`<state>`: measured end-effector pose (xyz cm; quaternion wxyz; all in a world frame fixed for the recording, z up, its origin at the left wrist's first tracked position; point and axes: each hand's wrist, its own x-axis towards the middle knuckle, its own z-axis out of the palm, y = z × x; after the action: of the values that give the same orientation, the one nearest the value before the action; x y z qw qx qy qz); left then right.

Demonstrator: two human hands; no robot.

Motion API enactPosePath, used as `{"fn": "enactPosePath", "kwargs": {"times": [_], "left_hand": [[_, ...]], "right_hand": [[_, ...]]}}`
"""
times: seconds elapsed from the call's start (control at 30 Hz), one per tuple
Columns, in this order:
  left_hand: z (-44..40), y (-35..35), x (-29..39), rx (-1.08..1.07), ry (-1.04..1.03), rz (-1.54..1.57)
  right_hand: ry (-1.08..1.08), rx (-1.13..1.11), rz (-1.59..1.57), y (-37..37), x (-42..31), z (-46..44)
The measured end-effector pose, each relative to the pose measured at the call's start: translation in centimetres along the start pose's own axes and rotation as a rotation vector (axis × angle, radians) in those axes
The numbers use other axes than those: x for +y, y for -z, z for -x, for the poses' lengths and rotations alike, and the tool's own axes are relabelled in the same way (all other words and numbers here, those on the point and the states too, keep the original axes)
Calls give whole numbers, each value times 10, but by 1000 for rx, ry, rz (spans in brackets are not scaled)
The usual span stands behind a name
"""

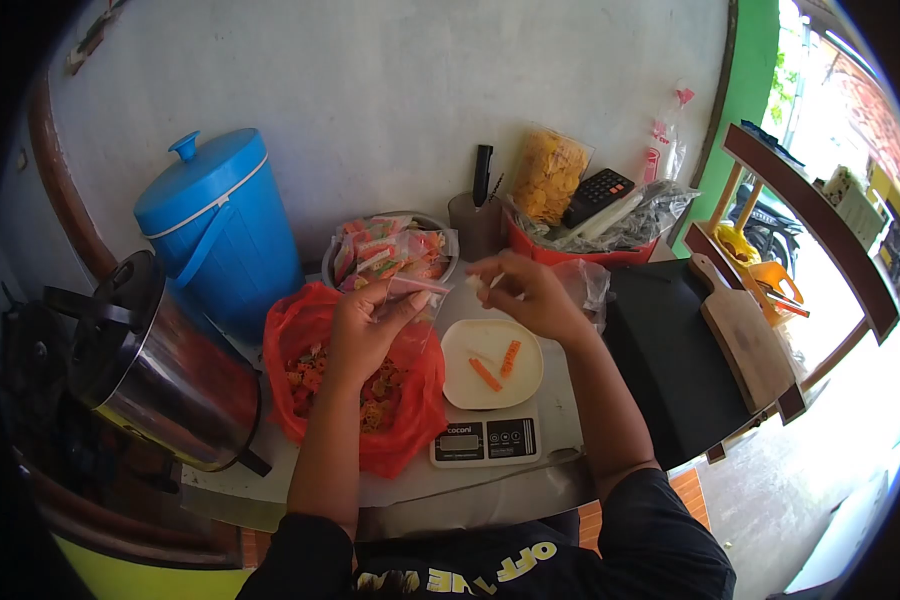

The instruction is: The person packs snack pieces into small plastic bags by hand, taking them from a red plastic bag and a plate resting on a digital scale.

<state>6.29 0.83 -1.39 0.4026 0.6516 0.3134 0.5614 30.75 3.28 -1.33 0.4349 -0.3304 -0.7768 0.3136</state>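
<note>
My left hand (370, 320) is closed on a small clear plastic bag (417, 286) with a pinkish strip along its top. Close to it, my right hand (530, 295) pinches a small whitish piece (475, 286) whose kind I cannot make out. Below my hands stands a white kitchen scale (447, 450) with a cream plate (460, 345) on top. Two orange sticks (486, 375) and a thin pale one lie on the plate. Under my left forearm a red plastic bag (288, 310) gapes, holding many small orange and yellowish pieces.
Behind my left hand, a bowl (450, 262) is heaped with small filled packets (390, 250). A blue drink cooler (220, 210) and a steel urn (175, 370) stand left. A red basket (530, 250) holds a calculator (598, 196); a wooden board (740, 335) lies right.
</note>
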Motion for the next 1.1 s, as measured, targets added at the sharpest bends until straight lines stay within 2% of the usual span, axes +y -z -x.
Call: {"fn": "enactPosePath", "kwargs": {"times": [0.07,0.17,0.27,0.37,0.47,0.57,0.67,0.87,0.97,1.1], "left_hand": [[1,5,-3,-17,7,-75],[1,1,2,-62,44,31],[1,1,-4,-45,30,11],[1,2,-2,-62,45,-27],[3,1,-1,-69,136,8],[6,-10,8,-64,131,112],[6,-9,7,-65,211,22],[5,-12,5,-74,142,88],[7,-13,10,-141,112,88],[6,-7,7,-78,102,144]], "right_hand": [[5,63,-207,-2,-15,2],[184,142,-26,-3,-30,4],[157,129,-77,-7,-35,7],[207,144,44,-7,-42,8],[209,197,-28,-12,-42,7],[305,158,178,-10,-34,6],[373,171,244,-17,-27,4],[156,310,168,-20,-46,7],[173,179,82,-16,-31,6],[225,176,121,-16,-32,6]]}}
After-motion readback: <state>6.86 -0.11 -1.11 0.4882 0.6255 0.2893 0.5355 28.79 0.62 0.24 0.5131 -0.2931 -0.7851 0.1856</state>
